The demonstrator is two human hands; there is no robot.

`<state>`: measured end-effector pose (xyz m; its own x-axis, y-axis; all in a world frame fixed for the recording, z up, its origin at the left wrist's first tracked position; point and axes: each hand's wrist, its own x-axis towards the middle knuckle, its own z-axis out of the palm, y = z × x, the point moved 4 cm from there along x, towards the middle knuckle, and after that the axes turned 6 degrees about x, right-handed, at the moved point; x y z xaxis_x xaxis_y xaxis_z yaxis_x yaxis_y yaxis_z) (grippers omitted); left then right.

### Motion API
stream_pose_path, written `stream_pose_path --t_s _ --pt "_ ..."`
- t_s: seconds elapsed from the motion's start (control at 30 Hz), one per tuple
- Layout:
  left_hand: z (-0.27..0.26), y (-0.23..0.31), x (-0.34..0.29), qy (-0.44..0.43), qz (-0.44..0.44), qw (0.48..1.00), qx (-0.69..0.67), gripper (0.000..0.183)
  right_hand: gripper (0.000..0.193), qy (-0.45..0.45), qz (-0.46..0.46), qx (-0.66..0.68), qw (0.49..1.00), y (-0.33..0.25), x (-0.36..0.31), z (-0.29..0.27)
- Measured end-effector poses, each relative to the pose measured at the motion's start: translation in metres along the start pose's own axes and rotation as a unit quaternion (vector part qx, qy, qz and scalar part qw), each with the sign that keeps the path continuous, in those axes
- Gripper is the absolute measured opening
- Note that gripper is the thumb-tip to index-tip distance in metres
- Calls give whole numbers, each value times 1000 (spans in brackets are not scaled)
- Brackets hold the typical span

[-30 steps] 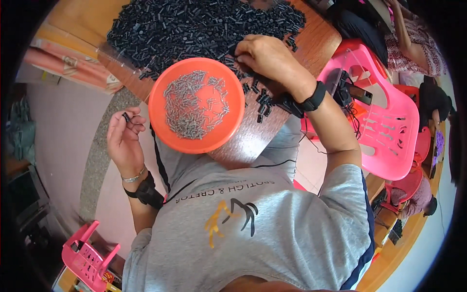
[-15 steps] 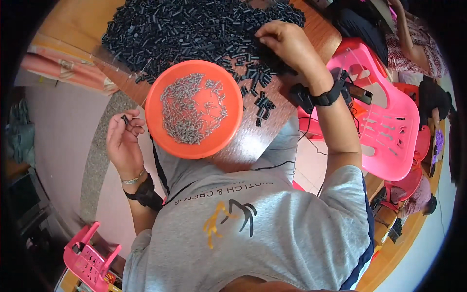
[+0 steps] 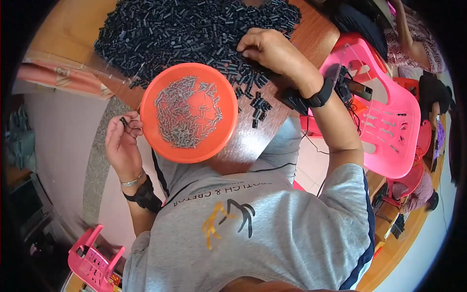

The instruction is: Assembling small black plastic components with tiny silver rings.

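Between the thumb and fingers of my left hand (image 3: 122, 148) is a small black cylindrical piece (image 3: 124, 121), held beside the left rim of an orange basin (image 3: 226, 132). Many small metal springs (image 3: 182, 132) lie loose in the basin. My right hand (image 3: 275, 51) is over the right part of a wide heap of small black cylindrical pieces (image 3: 165, 34). Its thumb and index finger are bent together at the heap; whatever is between the tips is too small to tell. A few black pieces (image 3: 260, 106) lie apart from the heap, right of the basin.
The brown wooden table (image 3: 245, 141) carries the heap and basin, its near edge by my lap. A pink plastic chair (image 3: 389, 131) stands close to my right arm, with cables hanging there. Another pink chair (image 3: 92, 263) is at lower left. Other people sit farther right.
My right hand has shifted left and slightly nearer along the heap. The left hand stays by the basin with its black piece. The whole view has tilted a little.
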<state>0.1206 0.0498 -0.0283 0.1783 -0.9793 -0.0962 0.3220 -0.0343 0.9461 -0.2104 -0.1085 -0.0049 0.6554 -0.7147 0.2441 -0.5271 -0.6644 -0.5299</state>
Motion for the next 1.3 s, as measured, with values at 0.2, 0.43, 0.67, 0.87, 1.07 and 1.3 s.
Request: stream_pose_path --t_s 0.2,0.43,0.67,0.87,1.07,1.3 --pt "3 7 1 5 13 1000 8 19 16 57 79 39 994 19 -6 -24" --pt "5 11 2 11 17 1000 14 19 15 84 191 81 975 41 -33 -51" --pt "9 15 0 4 20 1000 17 19 12 -7 140 -10 990 14 -29 -48" --pt "4 14 -1 1 17 1000 16 19 18 -30 92 -68 993 16 -21 -28" --pt "2 13 -5 3 20 1000 19 20 16 -36 115 -63 991 17 -16 -26" --pt "16 20 -10 -12 28 999 20 19 15 -24 127 -125 984 11 -6 -6"
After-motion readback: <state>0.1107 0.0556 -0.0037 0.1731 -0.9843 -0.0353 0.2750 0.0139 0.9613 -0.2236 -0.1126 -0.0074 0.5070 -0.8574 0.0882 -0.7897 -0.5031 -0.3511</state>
